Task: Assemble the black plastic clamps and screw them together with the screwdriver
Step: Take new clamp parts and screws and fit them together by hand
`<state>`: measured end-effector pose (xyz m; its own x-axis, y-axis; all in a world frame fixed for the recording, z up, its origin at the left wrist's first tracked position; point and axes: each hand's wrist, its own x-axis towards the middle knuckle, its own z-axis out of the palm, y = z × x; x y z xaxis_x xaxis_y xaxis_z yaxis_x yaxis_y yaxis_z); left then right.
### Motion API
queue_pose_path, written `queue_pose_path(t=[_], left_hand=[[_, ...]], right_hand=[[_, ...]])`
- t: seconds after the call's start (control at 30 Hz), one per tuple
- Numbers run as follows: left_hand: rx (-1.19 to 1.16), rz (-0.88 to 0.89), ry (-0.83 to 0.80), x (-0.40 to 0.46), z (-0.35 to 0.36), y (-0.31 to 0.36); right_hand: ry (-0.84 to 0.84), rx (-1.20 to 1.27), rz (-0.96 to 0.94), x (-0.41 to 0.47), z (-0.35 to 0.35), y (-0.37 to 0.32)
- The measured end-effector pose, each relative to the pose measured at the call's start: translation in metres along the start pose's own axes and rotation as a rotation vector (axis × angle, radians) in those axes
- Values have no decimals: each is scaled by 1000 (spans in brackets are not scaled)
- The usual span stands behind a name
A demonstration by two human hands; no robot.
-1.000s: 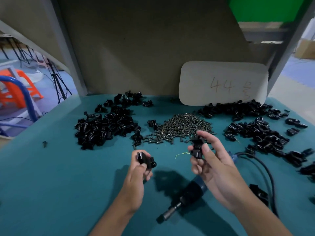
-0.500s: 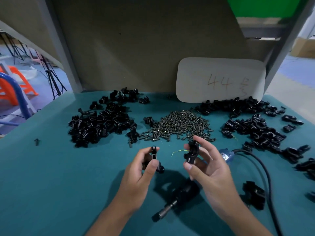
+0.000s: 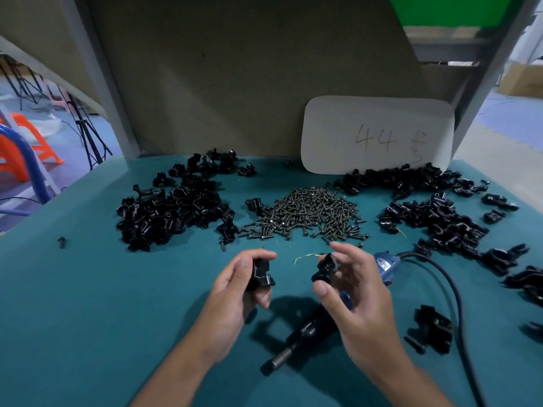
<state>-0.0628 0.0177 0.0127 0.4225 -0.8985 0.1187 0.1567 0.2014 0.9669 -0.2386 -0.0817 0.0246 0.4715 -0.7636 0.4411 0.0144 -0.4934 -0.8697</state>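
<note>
**While both hands hold clamp halves, screwdriver lies below**

Left hand (image 3: 235,292) grips one black clamp half (image 3: 260,274); right hand (image 3: 357,292) pinches another clamp half (image 3: 324,268) (thumb and fingertips), slightly apart. Under the right palm lies the corded electric screwdriver (image 3: 308,333); beyond both, the screw pile (image 3: 305,212).

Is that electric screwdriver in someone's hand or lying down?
Lying down. The screwdriver rests on the green table, below the right hand; neither hand grips it.
</note>
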Motion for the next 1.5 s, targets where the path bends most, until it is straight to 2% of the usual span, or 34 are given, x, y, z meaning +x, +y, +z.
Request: queue_pose_path(t=[0.07, 0.13, 0.47, 0.7, 0.8, 0.87, 0.93, 1.03, 1.17, 1.5], left_hand=[[-86, -42, -109, 0, -3, 1], [-19, -41, -160, 1, -6, 2], [456, 138, 104, 0, 3, 0], [355, 59, 47, -2, -2, -2], [214, 19, -21, -2, -6, -6], [162, -21, -9, 0, -11, -10], [207, -48, 21, 1, -13, -14], [434, 8, 24, 2, -12, -15], [405, 107, 26, 2, -5, -7], [467, 154, 40, -2, -1, -1]], right_hand=[[2, -33, -31, 0, 1, 0], [7, -38, -44, -1, 2, 1], [17, -79, -70, -1, 2, 9], [-13, -131, -87, -2, 2, 10], [-9, -142, -89, -2, 2, 11], [-5, -143, -90, -2, 1, 11], [-5, -149, -88, -2, 1, 11], [-3, -152, -86, -2, 2, 10], [-18, -158, -112, -1, 2, 10], [-29, -192, -119, -1, 1, 13]])
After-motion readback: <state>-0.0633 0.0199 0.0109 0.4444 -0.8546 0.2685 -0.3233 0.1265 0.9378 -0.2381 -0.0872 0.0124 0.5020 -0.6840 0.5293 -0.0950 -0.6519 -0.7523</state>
